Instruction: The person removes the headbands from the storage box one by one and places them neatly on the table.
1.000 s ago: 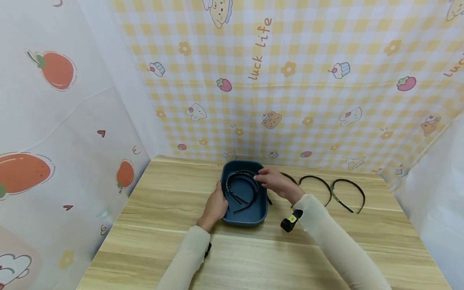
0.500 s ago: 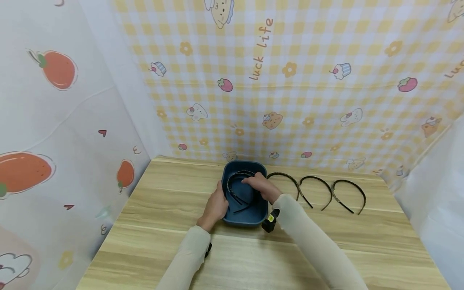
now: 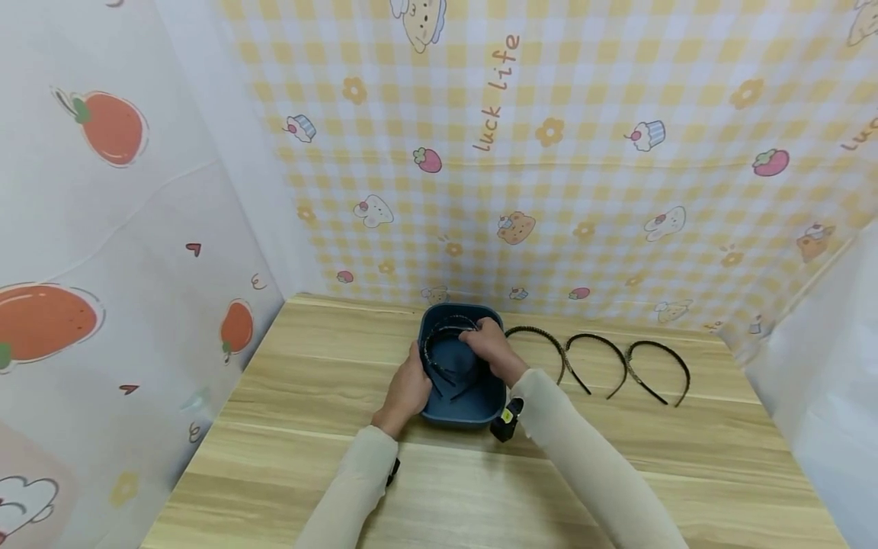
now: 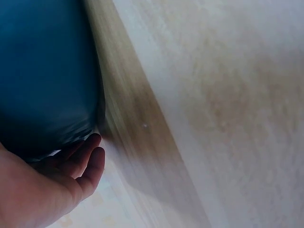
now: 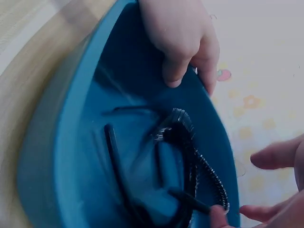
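A deep blue basin (image 3: 461, 422) stands on the table in the head view, with several dark, beaded headbands (image 3: 439, 370) curved inside it. My left hand (image 3: 409, 385) grips its left rim, thumb inside and fingers outside. The left wrist view shows the fingers of that left hand (image 4: 57, 190) against the outer wall. My right hand (image 3: 492, 347) reaches over the right rim and pinches a headband (image 5: 192, 202) among the others. In the right wrist view, two fingers of the right hand (image 5: 280, 185) stick out from the headband. Its grip is partly out of frame.
To the right of the basin, several black and gold headbands (image 3: 597, 339) lie in a row on the wooden table (image 3: 329, 335). A checked cloth (image 3: 590, 191) hangs behind the table, and a white printed sheet (image 3: 158, 229) on the left.
My right hand has moved left and down into the basin with a headband, uncovering the row on the table. The headbands inside have shifted a little. The left hand has stayed at the rim.
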{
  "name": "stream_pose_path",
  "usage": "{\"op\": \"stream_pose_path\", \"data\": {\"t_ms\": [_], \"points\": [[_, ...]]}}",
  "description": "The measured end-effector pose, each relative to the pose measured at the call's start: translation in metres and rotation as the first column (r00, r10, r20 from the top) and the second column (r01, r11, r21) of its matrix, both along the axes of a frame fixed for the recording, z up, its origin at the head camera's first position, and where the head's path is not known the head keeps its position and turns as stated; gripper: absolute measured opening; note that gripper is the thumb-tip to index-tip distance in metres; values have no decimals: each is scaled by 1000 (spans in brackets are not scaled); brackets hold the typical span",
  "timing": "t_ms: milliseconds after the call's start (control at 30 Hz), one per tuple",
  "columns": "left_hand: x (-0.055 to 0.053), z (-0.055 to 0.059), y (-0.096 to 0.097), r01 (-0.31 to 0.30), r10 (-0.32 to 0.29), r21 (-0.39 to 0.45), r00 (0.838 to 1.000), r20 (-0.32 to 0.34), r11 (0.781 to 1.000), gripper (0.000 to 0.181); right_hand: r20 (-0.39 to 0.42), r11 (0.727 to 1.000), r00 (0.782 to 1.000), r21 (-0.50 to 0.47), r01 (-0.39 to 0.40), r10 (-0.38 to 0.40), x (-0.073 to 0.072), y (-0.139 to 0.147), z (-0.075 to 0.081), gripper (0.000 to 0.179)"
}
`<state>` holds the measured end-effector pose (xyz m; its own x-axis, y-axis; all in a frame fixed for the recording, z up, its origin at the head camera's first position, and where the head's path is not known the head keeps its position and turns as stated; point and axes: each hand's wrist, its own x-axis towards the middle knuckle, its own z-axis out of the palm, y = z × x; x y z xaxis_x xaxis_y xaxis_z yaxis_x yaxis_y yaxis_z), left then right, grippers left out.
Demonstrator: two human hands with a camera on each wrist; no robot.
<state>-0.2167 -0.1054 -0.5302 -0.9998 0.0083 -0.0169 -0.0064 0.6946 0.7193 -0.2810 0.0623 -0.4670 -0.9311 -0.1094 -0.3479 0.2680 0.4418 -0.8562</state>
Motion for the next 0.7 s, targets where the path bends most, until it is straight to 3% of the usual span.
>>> {"op": "stream_pose_path", "data": {"t_ms": [233,433,700], "points": [[0,0,0,-4,4,-23,1000,-3,1000,63,-96,1000,995,0,11,-11,1,-3,8,37],[-1,1,1,-19,19,-28,1000,3,999,66,-142,999,990,37,27,-22,-2,3,0,18],[1,2,1,-9,10,-25,1000,15,1000,67,-192,996,981,74,57,-42,-2,12,-6,9]]}}
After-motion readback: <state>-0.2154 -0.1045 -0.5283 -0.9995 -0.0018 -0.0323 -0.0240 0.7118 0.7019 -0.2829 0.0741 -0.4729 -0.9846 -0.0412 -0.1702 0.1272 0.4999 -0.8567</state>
